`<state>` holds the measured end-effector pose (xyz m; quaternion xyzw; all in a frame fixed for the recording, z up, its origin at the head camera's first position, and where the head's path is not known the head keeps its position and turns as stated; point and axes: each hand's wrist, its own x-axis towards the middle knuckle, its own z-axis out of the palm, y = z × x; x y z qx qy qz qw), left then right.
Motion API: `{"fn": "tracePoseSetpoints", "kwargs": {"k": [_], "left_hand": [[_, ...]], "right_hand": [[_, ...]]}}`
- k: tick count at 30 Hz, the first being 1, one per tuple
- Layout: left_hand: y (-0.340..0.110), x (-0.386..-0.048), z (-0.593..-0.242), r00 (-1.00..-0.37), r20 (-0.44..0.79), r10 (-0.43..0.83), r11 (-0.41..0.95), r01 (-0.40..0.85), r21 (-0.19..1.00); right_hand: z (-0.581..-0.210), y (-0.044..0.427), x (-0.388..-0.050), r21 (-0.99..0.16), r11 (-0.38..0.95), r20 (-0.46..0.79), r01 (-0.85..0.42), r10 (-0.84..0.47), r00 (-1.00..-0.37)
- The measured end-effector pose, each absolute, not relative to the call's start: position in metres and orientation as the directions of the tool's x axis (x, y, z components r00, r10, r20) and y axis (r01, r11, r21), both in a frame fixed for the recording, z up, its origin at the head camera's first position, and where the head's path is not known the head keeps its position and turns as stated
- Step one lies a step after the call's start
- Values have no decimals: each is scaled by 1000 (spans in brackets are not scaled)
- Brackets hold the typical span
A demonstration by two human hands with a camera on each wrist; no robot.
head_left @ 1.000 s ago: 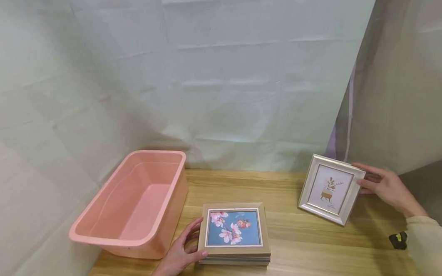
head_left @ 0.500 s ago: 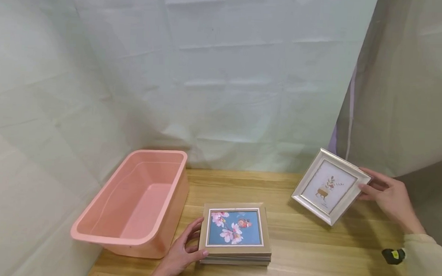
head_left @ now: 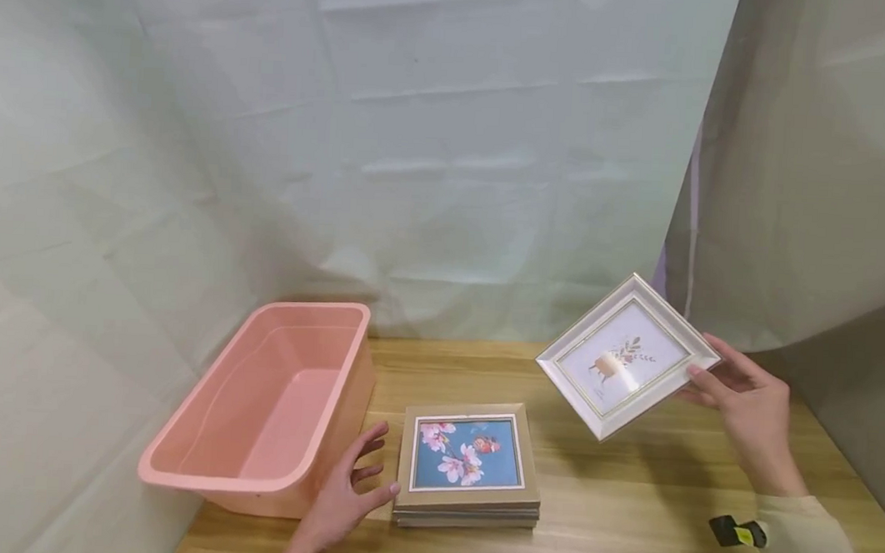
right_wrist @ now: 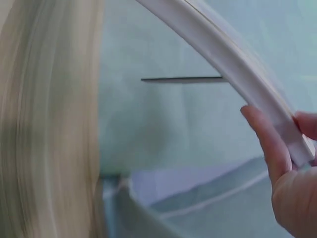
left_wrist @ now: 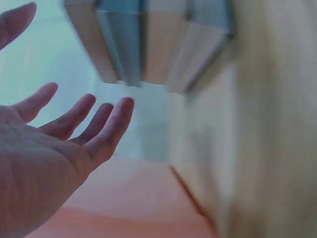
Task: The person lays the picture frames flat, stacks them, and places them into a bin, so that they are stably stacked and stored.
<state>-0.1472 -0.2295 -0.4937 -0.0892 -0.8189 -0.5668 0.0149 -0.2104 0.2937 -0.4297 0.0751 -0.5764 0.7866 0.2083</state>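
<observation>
The widest way I can see across the table (head_left: 610, 519) runs below the raised white frame (head_left: 626, 357), between the frame stack (head_left: 471, 453) and the right sleeve (head_left: 808, 538). That white frame, tilted in the right hand (head_left: 754, 410), blocks the air to the stack's right and rear, and a thin dark piece (right_wrist: 183, 79) juts out beside it. Across from there, the left hand (head_left: 344, 493) fills the near part of the gap between stack and pink tub (head_left: 346, 426); past its fingers a strip of wood leads back until the rear drape (head_left: 492, 187) walls it off. The tub can be entered from above, though the left drape (head_left: 74, 291) crowds its outer side.
</observation>
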Motion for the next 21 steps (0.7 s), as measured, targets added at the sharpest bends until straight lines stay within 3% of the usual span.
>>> {"fn": "tracePoseSetpoints", "kwargs": {"k": [3,11,21], "left_hand": [[-223,-148,-482,-980,168,105,342,194,919],[-175,-150,-467,-928,349,130,124,364,923],[-122,-163,-465,-964,162,209,-175,126,977]], "right_hand": [[-426,278,-200,-877,-261,325,-404,297,-898],[-419,229,-179,-838,-369,246,-402,401,-882],[-425,181,-149,-862,-403,157,-307,363,-919]]}}
